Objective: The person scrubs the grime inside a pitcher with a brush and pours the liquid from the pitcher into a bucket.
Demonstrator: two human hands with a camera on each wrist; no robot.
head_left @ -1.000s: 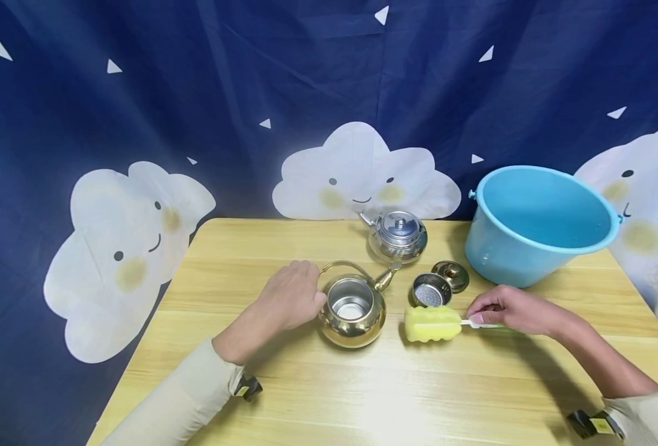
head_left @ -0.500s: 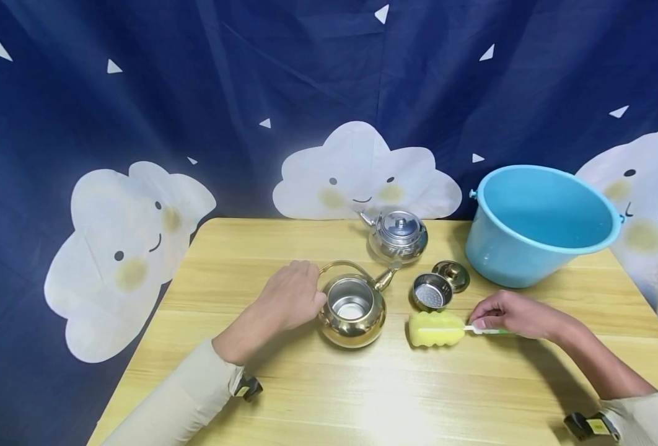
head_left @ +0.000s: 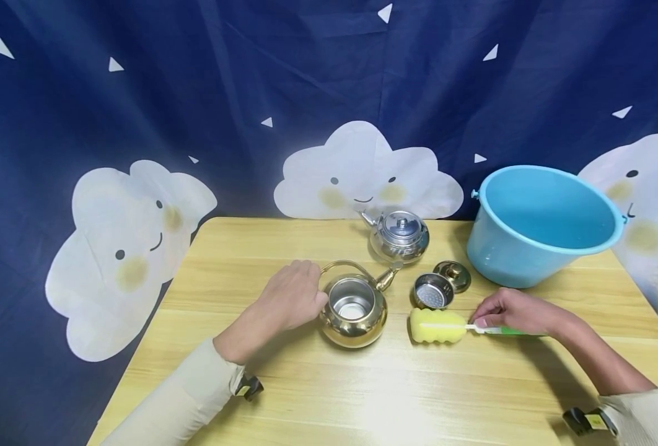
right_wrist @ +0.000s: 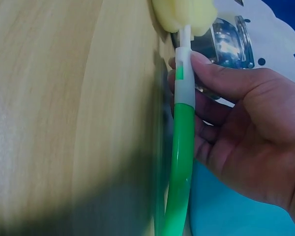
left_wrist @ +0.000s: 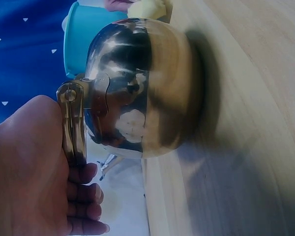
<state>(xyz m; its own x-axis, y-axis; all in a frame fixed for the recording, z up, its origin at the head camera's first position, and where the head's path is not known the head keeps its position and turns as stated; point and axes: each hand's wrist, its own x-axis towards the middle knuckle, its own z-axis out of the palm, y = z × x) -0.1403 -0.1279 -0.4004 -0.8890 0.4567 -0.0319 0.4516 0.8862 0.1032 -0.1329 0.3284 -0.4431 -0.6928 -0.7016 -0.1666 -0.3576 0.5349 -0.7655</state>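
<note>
My left hand (head_left: pixel 292 294) grips the handle (left_wrist: pixel 73 130) of a shiny gold teapot (head_left: pixel 353 331), its fingers curled round the metal. The teapot is upright on the table with its lid off, and its silvery inside shows. To its right lies a sponge brush with a yellow sponge head (head_left: pixel 437 326) and a green and white handle (right_wrist: pixel 183 132). My right hand (head_left: pixel 515 313) pinches that handle near its white neck, thumb on one side and fingers on the other. Behind the sponge head sit a metal strainer (head_left: pixel 433 292) and a gold lid (head_left: pixel 454 276).
A silver teapot (head_left: pixel 400 236) with its lid on stands at the back of the wooden table (head_left: pixel 284 396). A large light-blue bucket (head_left: pixel 507 248) occupies the back right. Behind the table hangs a dark blue curtain (head_left: pixel 307 74) with white clouds.
My right hand has drawn the sponge brush a little to the right, and its head no longer overlaps the strainer as before. The left hand and gold teapot stay in place.
</note>
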